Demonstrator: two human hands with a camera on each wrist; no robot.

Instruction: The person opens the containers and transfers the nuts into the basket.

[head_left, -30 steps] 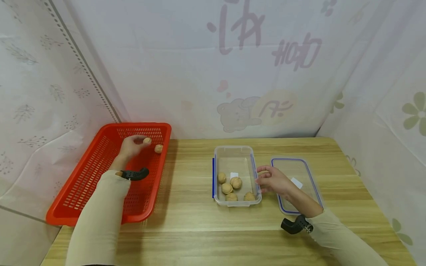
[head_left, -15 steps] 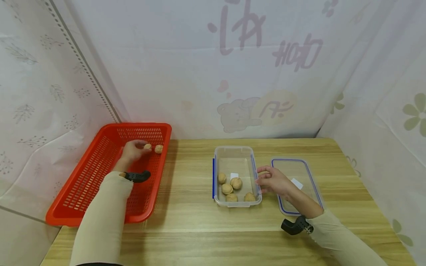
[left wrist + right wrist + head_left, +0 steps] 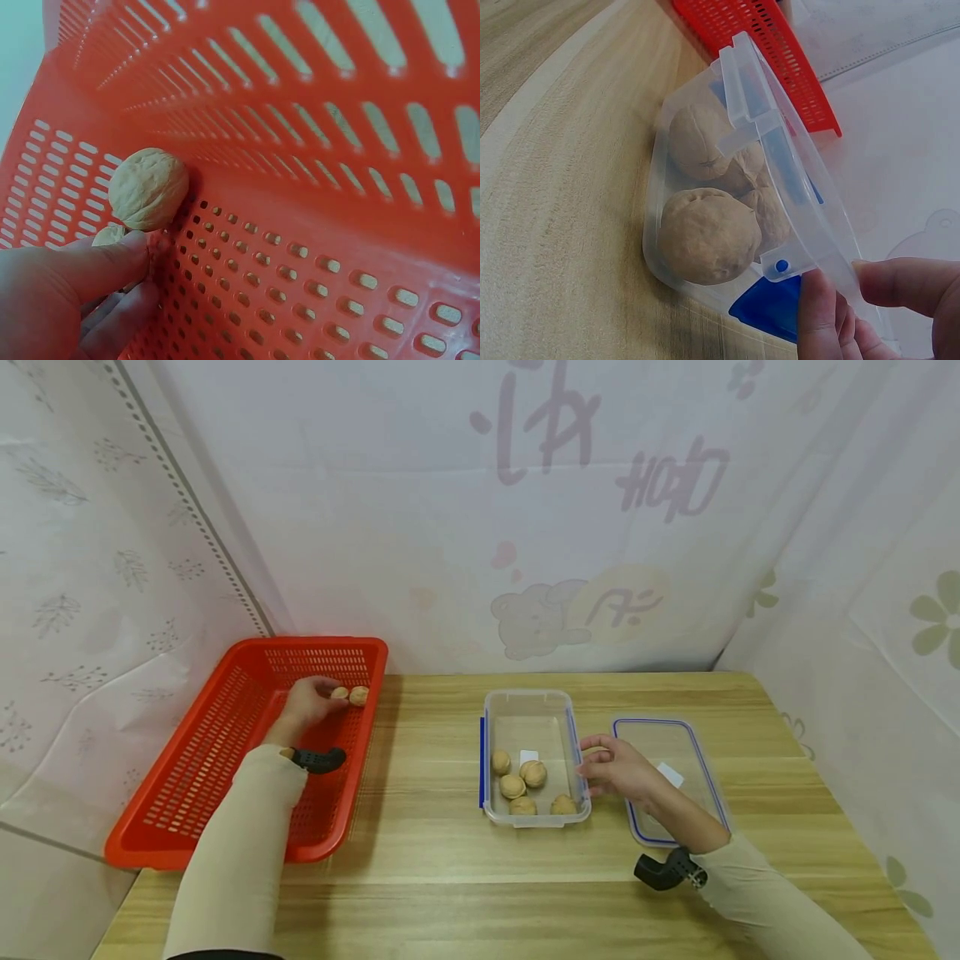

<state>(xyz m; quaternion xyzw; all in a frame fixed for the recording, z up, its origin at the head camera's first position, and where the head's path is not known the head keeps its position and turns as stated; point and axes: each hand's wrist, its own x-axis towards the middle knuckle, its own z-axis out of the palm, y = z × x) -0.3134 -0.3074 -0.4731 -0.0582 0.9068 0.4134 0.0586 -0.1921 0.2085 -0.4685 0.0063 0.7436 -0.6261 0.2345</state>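
Note:
In the head view my left hand point(image 3: 306, 703) reaches into the red plastic basket point(image 3: 352, 785), at its far right corner. Thumb and fingers pinch a walnut point(image 3: 340, 692), mostly hidden behind the thumb in the left wrist view. Right beside it, another walnut point(image 3: 148, 189) lies against the basket wall. My right hand point(image 3: 617, 767) holds the right side of a clear plastic food container point(image 3: 528, 706), its thumb point(image 3: 904, 285) at the rim and its fingers by a blue latch point(image 3: 769, 307). Several walnuts point(image 3: 709, 236) lie inside the container, mostly toward its near end.
A clear lid with a blue seal point(image 3: 660, 735) lies on the wooden table point(image 3: 442, 860) to the right, partly under my right forearm. White printed curtains point(image 3: 420, 527) close off the back and sides. The basket's raised rim stands between my left hand and the container.
My left hand has moved down and slightly right with the pinched walnut, bringing it next to the other walnut in the basket. The right hand and the container have stayed still.

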